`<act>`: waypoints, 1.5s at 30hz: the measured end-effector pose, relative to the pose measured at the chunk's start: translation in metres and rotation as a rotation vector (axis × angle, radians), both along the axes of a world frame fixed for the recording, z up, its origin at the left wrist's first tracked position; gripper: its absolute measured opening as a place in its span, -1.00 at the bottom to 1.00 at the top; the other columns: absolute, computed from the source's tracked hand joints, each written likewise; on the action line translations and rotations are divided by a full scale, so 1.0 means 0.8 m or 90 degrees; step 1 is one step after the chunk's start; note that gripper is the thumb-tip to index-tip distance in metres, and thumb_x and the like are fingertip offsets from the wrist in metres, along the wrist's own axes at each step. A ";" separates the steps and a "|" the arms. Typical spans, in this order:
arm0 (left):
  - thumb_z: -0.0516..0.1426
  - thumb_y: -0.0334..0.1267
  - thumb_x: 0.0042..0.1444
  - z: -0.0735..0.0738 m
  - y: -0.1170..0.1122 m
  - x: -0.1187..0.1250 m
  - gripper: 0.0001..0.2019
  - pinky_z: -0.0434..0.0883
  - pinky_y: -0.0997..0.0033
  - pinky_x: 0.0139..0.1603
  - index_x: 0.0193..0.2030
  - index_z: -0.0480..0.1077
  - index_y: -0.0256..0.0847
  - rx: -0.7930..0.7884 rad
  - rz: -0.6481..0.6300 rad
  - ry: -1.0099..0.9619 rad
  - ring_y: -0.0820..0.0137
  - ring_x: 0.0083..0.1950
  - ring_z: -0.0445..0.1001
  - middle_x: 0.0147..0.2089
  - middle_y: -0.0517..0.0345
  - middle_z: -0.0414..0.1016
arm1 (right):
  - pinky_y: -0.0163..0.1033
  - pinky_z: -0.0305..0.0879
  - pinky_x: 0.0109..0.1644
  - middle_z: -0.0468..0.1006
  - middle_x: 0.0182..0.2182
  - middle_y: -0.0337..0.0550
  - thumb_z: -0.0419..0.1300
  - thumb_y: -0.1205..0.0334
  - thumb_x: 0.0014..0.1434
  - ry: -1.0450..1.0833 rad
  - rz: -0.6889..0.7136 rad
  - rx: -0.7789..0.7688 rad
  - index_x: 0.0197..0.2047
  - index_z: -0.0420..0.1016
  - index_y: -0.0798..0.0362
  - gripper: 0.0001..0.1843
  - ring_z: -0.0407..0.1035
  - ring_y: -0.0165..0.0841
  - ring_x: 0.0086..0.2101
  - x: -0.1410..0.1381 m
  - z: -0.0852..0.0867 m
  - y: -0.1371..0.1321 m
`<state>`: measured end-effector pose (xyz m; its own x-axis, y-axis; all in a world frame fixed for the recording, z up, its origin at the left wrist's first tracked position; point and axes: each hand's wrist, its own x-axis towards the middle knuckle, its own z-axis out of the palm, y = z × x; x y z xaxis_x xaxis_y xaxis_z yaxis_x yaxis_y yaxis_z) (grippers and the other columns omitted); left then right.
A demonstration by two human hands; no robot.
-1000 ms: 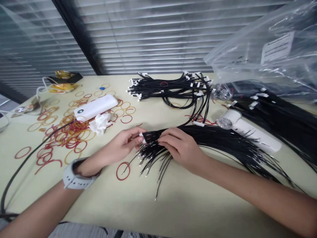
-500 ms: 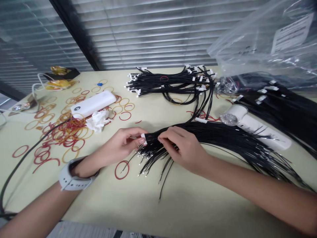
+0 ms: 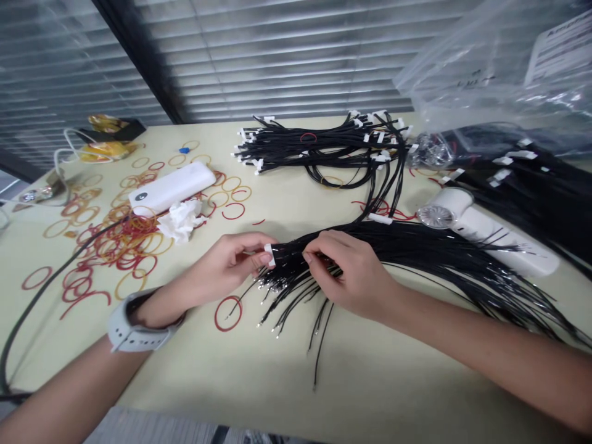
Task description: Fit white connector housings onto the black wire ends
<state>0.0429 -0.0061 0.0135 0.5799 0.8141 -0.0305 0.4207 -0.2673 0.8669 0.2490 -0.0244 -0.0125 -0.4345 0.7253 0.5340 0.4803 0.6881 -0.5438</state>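
A loose fan of thin black wires (image 3: pixel 430 259) lies across the middle of the table, its bare ends spread toward me. My left hand (image 3: pixel 226 268) pinches a small white connector (image 3: pixel 269 254) at the wires' near end. My right hand (image 3: pixel 354 274) rests on the same bunch just to the right, thumb and fingers closed on a few black wires. A single red rubber band (image 3: pixel 228 312) lies on the table below my left hand. A pale watch (image 3: pixel 127 327) sits on my left wrist.
Bundled black wire harnesses (image 3: pixel 324 151) lie at the back. Many red and yellow rubber bands (image 3: pixel 115 240), a white power bank (image 3: pixel 172 187) and crumpled tissue (image 3: pixel 181 219) sit left. A white handheld fan (image 3: pixel 485 231) and clear plastic bags (image 3: pixel 499 80) with more wires are right. A black cable (image 3: pixel 41 296) runs left.
My right hand has slid slightly right along the bunch and a few loose wires have spread further toward me. The view has tilted a little; my left hand keeps its pinch.
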 end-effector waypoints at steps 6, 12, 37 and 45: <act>0.00 -0.34 0.16 -0.001 0.000 0.000 -0.87 0.31 0.64 -0.45 -0.26 0.34 -0.33 -0.017 -0.005 -0.009 0.56 -0.43 0.30 -0.42 0.16 0.34 | -0.29 0.18 -0.30 0.37 -0.46 -0.15 -0.04 0.42 0.11 0.007 0.015 0.006 -0.37 0.29 0.14 -0.89 0.21 -0.43 -0.41 0.001 0.001 0.001; -0.03 -0.35 0.17 0.000 0.000 0.000 -0.86 0.30 0.62 -0.44 -0.26 0.32 -0.33 -0.021 -0.005 -0.014 0.56 -0.45 0.28 -0.43 0.17 0.32 | -0.29 0.15 -0.32 0.33 -0.48 -0.15 -0.04 0.40 0.14 -0.023 0.044 0.032 -0.36 0.31 0.15 -0.87 0.18 -0.45 -0.43 0.003 -0.001 0.001; -0.03 -0.36 0.17 0.005 -0.005 0.004 -0.86 0.24 0.56 -0.42 -0.22 0.32 -0.31 0.140 -0.028 0.095 0.51 -0.41 0.28 -0.40 0.16 0.32 | -0.27 0.22 -0.25 0.34 -0.39 -0.06 -0.06 0.37 0.18 -0.067 0.036 0.063 -0.23 0.32 0.21 -0.82 0.22 -0.40 -0.35 -0.004 -0.001 -0.002; -0.02 -0.25 0.18 -0.008 0.009 0.000 -0.80 0.29 0.56 -0.40 -0.24 0.30 -0.37 0.010 0.061 0.000 0.51 -0.39 0.29 -0.39 0.13 0.32 | -0.25 0.29 -0.18 0.37 -0.31 -0.07 0.04 0.40 0.14 0.077 -0.028 0.062 -0.20 0.41 0.17 -0.82 0.28 -0.42 -0.26 0.004 -0.004 0.002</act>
